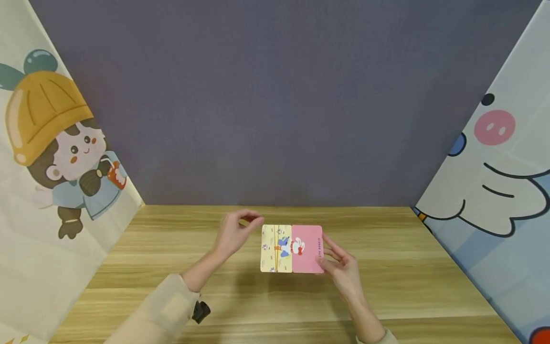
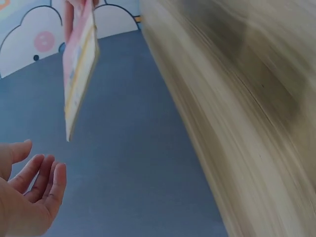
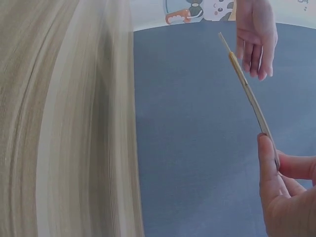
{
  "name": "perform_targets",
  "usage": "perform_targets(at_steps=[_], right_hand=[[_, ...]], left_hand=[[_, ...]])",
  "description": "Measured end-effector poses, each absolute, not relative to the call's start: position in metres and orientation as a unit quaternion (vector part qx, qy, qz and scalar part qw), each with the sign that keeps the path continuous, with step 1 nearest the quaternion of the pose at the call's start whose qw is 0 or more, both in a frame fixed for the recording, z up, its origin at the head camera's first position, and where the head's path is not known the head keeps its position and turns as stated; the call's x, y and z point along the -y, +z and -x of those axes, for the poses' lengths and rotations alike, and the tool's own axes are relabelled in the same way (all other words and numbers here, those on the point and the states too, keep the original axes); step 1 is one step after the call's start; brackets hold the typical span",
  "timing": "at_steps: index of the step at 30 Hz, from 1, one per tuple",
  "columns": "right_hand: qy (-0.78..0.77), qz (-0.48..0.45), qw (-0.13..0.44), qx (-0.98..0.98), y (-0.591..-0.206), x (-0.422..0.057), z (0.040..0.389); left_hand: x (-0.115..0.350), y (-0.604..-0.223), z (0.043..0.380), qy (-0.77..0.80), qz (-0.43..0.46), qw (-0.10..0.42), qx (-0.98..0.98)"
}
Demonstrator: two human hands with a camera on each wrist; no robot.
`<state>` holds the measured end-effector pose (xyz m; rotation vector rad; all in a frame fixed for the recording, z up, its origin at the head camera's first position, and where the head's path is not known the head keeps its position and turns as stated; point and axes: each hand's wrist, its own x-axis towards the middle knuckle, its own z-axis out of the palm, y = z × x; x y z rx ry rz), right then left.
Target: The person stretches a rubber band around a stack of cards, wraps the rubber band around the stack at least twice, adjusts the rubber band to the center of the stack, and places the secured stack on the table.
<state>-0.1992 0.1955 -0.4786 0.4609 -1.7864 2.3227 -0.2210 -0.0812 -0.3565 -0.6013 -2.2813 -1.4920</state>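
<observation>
A small thin notebook (image 1: 307,258) is held up over the table, its cover half pink with a white rabbit and half yellow with a blue dog. Round the yellow half runs a thin tan rubber band (image 1: 276,263). My right hand (image 1: 345,274) pinches the pink end between thumb and fingers. The right wrist view shows the notebook (image 3: 256,111) edge-on, slim and slightly bent. Just off the yellow end is my left hand (image 1: 234,234), its fingers loosely bent and holding nothing. In the left wrist view a gap separates those fingers (image 2: 57,185) from the notebook.
Beneath both hands lies a wood-grain table (image 1: 408,286). A dark grey-blue panel (image 1: 275,105) stands along its back edge. Cartoon-printed sheets flank it, with a child in a yellow hat (image 1: 47,114) at left and a white pink-snouted figure (image 1: 494,126) at right.
</observation>
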Motion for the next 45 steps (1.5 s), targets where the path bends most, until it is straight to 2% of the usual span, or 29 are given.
perform_targets(at_steps=[3, 8, 14, 17, 19, 20, 26, 27, 35, 39, 41, 45], right_hand=[[0.774, -0.131, 0.085, 0.614, -0.442, -0.182, 0.179], [0.757, -0.04, 0.076, 0.648, -0.417, -0.17, 0.167], [0.769, -0.129, 0.087, 0.62, -0.497, -0.198, 0.206], [0.763, -0.102, 0.084, 0.633, -0.518, -0.204, 0.217], [0.76, -0.096, 0.084, 0.637, -0.52, -0.205, 0.219], [0.764, -0.111, 0.083, 0.63, -0.507, -0.201, 0.212], [0.77, -0.164, 0.081, 0.611, -0.487, -0.197, 0.202], [0.766, -0.157, 0.083, 0.618, -0.499, -0.2, 0.208], [0.766, -0.114, 0.067, 0.629, -0.515, -0.198, 0.215], [0.775, -0.139, 0.069, 0.612, -0.483, -0.188, 0.197], [0.773, -0.141, 0.069, 0.615, -0.48, -0.188, 0.196], [0.762, -0.104, 0.067, 0.636, -0.506, -0.195, 0.209]], left_hand=[[0.08, -0.356, 0.226, -0.513, 0.214, 0.162, 0.816], [0.078, -0.362, 0.235, -0.504, 0.221, 0.131, 0.825], [0.078, -0.37, 0.242, -0.495, 0.24, 0.094, 0.83], [0.078, -0.372, 0.245, -0.494, 0.245, 0.079, 0.831], [0.077, -0.374, 0.246, -0.496, 0.249, 0.073, 0.829], [0.077, -0.374, 0.246, -0.498, 0.252, 0.069, 0.827], [0.074, -0.369, 0.239, -0.526, 0.275, 0.053, 0.803], [0.073, -0.366, 0.237, -0.529, 0.279, 0.055, 0.8], [0.07, -0.38, 0.246, -0.508, 0.317, 0.06, 0.799], [0.068, -0.382, 0.246, -0.518, 0.306, 0.059, 0.797], [0.067, -0.382, 0.246, -0.521, 0.305, 0.059, 0.795], [0.067, -0.378, 0.243, -0.52, 0.291, 0.056, 0.801]])
